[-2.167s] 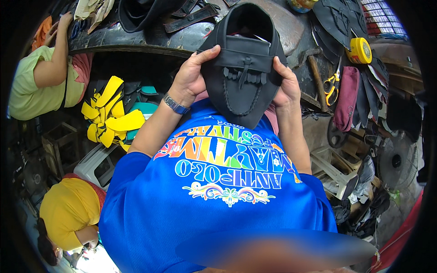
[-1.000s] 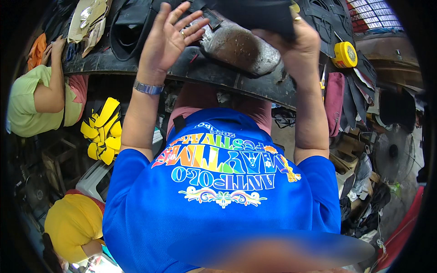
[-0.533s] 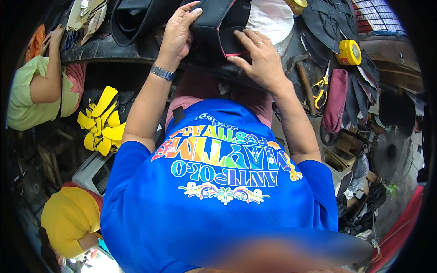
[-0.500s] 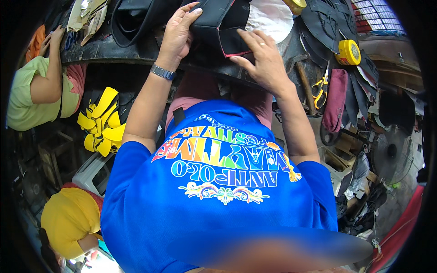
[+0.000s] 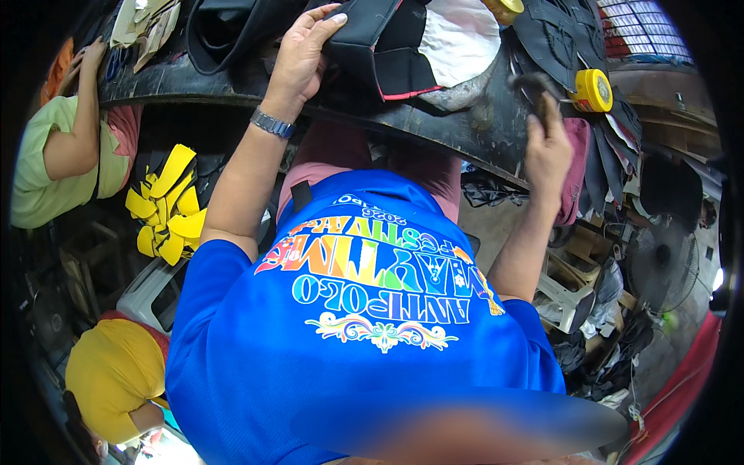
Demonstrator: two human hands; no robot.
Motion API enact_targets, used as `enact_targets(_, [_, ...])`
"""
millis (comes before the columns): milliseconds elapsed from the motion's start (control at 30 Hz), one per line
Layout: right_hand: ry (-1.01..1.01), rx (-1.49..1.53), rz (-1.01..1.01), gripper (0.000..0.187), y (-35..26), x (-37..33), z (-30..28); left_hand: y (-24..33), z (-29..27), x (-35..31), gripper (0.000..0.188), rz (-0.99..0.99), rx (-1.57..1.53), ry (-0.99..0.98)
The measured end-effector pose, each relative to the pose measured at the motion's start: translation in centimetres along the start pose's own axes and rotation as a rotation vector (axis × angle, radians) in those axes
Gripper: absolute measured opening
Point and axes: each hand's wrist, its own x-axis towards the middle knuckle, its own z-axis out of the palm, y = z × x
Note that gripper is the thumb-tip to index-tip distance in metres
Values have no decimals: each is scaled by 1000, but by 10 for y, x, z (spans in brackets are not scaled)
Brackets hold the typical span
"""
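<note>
My left hand (image 5: pixel 298 62), with a metal watch on its wrist, pinches the left edge of a black leather-like piece (image 5: pixel 360 43) between thumb and fingers. Red trim runs along the folded edge of that piece. Its right part rests over a grey stone block (image 5: pixel 469 91) on the dark bench, beside a white round sheet (image 5: pixel 461 39). Off to the right, my right hand (image 5: pixel 549 151) is closed around a hammer (image 5: pixel 536 84), raised above the bench and smeared by motion. Most of the hammer's handle is hidden by the hand.
A yellow round container (image 5: pixel 594 91) and a maroon pouch (image 5: pixel 575 167) lie at the right, near stacked black pieces (image 5: pixel 554 35). Black material (image 5: pixel 221 39) sits at the back left. Yellow strips (image 5: pixel 170 205) hang below the bench. Another person (image 5: pixel 70 147) is at far left.
My right hand has left the black piece, moved right and picked up the hammer from the bench. The grey stone now shows more. My left hand keeps its hold.
</note>
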Motion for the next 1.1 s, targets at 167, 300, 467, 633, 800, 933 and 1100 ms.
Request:
enact_targets(167, [134, 495, -351, 30, -83, 1, 25, -1, 2, -2, 34, 30, 21, 16])
enact_targets(300, [-328, -37, -397, 29, -94, 8, 51, -1, 0, -3, 34, -30, -36, 11])
enact_targets(467, [-22, 509, -483, 27, -100, 6, 57, 0, -2, 0, 33, 43, 26, 17])
enact_targets(633, [-370, -117, -230, 34, -105, 12, 55, -5, 2, 0, 30, 11, 17, 26])
enact_targets(800, [-227, 199, -222, 35, -86, 2, 61, -4, 0, -3, 28, -25, -64, -14])
enact_targets(933, [-311, -95, -204, 41, -75, 1, 73, -7, -2, 2, 27, -4, -18, 6])
enact_targets(1100, [-334, -5, -135, 44, -64, 6, 48, 0, -2, 0, 30, -41, -76, -72])
